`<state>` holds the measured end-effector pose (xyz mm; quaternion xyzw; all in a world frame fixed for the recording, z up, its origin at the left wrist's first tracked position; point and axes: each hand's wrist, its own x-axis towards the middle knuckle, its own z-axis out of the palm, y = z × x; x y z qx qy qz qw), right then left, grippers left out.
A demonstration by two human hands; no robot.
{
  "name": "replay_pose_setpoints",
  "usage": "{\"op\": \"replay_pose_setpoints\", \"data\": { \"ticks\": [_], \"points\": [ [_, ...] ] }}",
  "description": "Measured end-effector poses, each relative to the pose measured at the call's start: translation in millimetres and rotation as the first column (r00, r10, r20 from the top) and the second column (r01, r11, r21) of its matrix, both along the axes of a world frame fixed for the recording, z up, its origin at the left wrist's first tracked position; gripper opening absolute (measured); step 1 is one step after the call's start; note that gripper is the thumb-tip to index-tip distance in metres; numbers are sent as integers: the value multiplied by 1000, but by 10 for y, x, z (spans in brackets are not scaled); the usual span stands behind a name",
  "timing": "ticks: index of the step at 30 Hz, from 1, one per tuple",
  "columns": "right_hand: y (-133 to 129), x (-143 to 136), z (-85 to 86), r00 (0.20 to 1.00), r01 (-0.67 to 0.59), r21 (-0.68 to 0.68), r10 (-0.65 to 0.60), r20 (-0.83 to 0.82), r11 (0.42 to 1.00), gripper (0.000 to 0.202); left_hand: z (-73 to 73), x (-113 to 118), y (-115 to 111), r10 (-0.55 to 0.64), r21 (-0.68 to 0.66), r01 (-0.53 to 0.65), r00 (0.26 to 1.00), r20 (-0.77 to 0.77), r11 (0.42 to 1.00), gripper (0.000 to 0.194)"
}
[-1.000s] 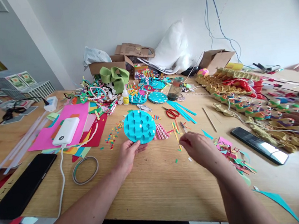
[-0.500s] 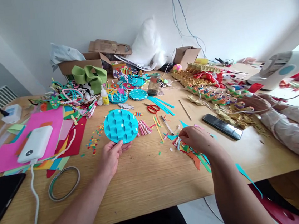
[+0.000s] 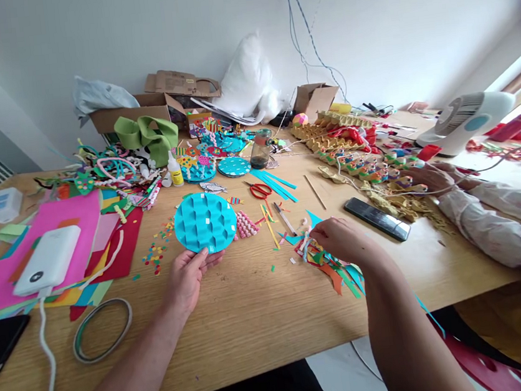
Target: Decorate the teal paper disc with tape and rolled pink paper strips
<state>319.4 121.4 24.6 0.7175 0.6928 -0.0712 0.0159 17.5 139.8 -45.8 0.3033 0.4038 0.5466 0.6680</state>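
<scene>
Turquoise disc (image 3: 204, 222), folded flaps in rows across its face, few small white patches; held over the table (image 3: 252, 328), left of centre. Left hand (image 3: 191, 277): gripping disc by near edge, thumb on top, fingers beneath. Right hand (image 3: 341, 238): well apart from disc, over the far part of a heap of coloured scraps (image 3: 332, 277), fingers curled in; anything pinched between them: cannot tell.

Just right of disc: knobbly pink piece (image 3: 246, 224). Near its left: confetti (image 3: 156, 258), loose on the wood. Farther right: red-handled scissors (image 3: 256, 187), turquoise strips (image 3: 278, 186), thin stick (image 3: 315, 191). Between scissors and scraps: pen (image 3: 285, 219).

Far side: glue bottle (image 3: 176, 172), upright; white-spotted disc (image 3: 233, 166), flat; jar (image 3: 261, 151).

Right: phone (image 3: 377, 218), flat; beyond, co-worker's hands (image 3: 434, 182) beside painted pieces (image 3: 363, 164), fan (image 3: 466, 123) farther off.

Near left: ring (image 3: 83, 342), flat; power bank (image 3: 48, 260) on pink paper (image 3: 72, 212).
</scene>
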Motion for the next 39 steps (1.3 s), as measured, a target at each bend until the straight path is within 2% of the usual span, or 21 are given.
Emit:
{"op": "replay_pose_setpoints", "data": {
  "ticks": [7,14,17,20,22,25,28,32,35,39],
  "points": [
    [-16,13,43,1000,11,4,-11,-1,1000,24,-1,2,4,-11,6,11,1000,9,1000,30],
    [-29,46,31,983,103,6,-100,-156,995,12,-1,1,3,-16,5,16,1000,3,1000,30],
    [-27,36,43,979,110,39,-102,-176,993,25,14,6,-3,-18,8,18,1000,1,1000,29],
    [20,-30,41,939,128,81,-95,-330,988,37,28,12,-20,-51,3,51,999,11,999,27],
    [88,-127,12,846,139,107,-62,-530,985,38,33,17,-32,-87,-3,87,996,26,996,27],
    [226,-358,-89,594,126,102,7,-805,987,39,33,17,-39,-130,8,130,990,61,991,25],
    [352,-629,-229,381,107,60,15,-924,992,42,39,7,-38,-162,28,160,982,93,987,23],
    [429,-863,-394,138,84,-3,-14,-990,996,46,70,-3,-51,-195,31,193,975,109,981,22],
    [431,-902,-471,35,76,-3,-5,-999,997,44,93,4,-67,-224,32,222,970,92,975,24],
    [415,-889,-530,-26,101,-26,-23,-999,995,40,84,14,-73,-254,27,253,965,58,967,25]
  ]
}}
